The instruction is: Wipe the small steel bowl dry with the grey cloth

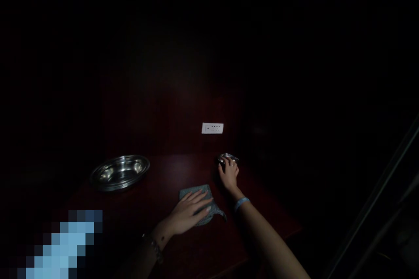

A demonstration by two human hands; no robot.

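Note:
My left hand (190, 213) lies flat with fingers spread on a folded grey-blue cloth (203, 189), pressing it against the dark red tabletop. A loose end of the cloth trails to the right of my fingers. Farther back, my right hand (229, 173) reaches out and its fingers curl over the edge of a small shiny metal bowl (225, 156). The hand covers much of this bowl, and its near side is hidden.
Large round metal basins (119, 176), apparently stacked, stand on the table (170, 172) at the left. A white socket panel (212, 128) is on the wall behind. The surroundings are very dark. A pixelated blue patch covers the lower left.

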